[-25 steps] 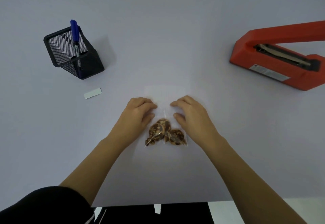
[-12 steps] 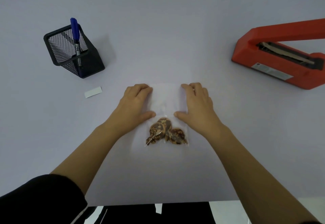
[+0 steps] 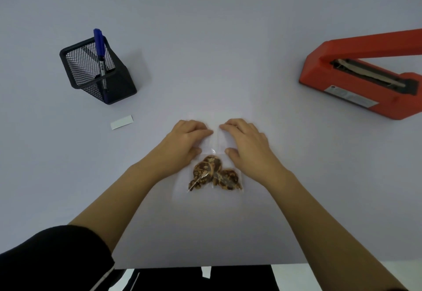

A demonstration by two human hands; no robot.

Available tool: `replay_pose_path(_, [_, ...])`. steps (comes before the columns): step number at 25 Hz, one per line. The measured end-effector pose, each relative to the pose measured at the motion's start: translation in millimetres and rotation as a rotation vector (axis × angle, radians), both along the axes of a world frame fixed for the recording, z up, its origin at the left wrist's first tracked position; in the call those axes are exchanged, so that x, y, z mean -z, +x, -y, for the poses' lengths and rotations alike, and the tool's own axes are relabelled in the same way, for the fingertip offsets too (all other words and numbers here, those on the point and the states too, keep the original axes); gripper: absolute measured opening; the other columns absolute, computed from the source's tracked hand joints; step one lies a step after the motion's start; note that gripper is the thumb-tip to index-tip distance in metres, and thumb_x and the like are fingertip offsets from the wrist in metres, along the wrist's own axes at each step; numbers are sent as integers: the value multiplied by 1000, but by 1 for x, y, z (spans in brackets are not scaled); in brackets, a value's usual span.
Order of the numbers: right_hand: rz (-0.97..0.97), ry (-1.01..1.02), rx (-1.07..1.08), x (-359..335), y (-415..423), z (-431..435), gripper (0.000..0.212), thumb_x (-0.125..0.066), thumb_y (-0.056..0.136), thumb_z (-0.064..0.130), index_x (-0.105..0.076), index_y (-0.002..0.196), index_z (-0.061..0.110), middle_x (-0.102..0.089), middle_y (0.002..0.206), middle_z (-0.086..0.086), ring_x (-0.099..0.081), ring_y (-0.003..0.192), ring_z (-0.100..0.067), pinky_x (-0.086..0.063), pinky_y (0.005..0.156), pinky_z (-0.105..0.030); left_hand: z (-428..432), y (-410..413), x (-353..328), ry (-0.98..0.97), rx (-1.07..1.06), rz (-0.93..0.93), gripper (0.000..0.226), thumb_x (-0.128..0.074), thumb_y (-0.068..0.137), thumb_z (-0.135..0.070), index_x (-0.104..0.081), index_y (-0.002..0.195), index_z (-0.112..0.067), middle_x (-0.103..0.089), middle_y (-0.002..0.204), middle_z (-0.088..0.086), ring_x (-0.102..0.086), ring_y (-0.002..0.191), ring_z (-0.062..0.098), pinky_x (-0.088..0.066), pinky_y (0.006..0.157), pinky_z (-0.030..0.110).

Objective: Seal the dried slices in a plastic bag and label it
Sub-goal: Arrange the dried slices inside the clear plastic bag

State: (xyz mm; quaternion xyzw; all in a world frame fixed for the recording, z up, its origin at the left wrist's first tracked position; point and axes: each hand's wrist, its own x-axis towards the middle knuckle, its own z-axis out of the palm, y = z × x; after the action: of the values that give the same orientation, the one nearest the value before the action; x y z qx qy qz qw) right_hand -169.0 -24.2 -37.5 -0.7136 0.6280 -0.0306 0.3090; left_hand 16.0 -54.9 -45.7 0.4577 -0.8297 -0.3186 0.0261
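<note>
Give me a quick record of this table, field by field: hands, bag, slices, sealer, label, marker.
plastic bag: clear, lying flat
dried slices: inside, at the near end
left hand: presses the bag's upper part
right hand: presses it beside the left
heat sealer: red, arm raised, far right
label: white strip, left of the bag, untouched
marker: blue, standing in the black mesh holder

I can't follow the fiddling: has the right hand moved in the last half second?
Yes. The right hand slid left across the bag, away from the red sealer.
</note>
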Motion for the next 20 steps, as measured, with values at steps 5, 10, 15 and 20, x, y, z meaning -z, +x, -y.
replay_pose_path(5, [-49, 53, -51, -4, -5, 10, 67, -59, 86, 22, -24, 143, 19, -24, 146, 3, -27, 130, -19, -29, 100, -39, 9, -7, -8, 90, -29, 105, 67, -62, 85, -13, -29, 144, -14, -29, 148, 3, -24, 133, 21, -17, 108, 22])
replay_pose_path(10, [-71, 8, -18, -3, -6, 2, 67, -60, 86, 26, -23, 141, 16, -24, 146, -2, -26, 131, -23, -28, 100, -39, 0, -14, -11, 88, -149, 98, 66, -63, 82, -7, -33, 141, -16, -32, 145, 4, -27, 131, 23, -22, 107, 27])
replay_pose_path(15, [-35, -79, -1, 2, -5, -6, 43, -59, 85, 23, -42, 125, 22, -36, 127, -4, -35, 117, -24, -27, 91, -34, -15, 1, 0, -50, -156, 55, 32, -65, 83, -13, -64, 110, -31, -48, 116, 4, -36, 102, 20, -39, 92, 44])
replay_pose_path(20, [7, -74, 25, 5, -5, -8, 29, -57, 86, 20, -51, 114, 27, -45, 116, 2, -38, 110, -20, -25, 84, -32, -18, 5, 5, -165, -89, -10, 32, -66, 80, -4, -72, 97, -30, -59, 102, 4, -45, 89, 21, -43, 71, 41])
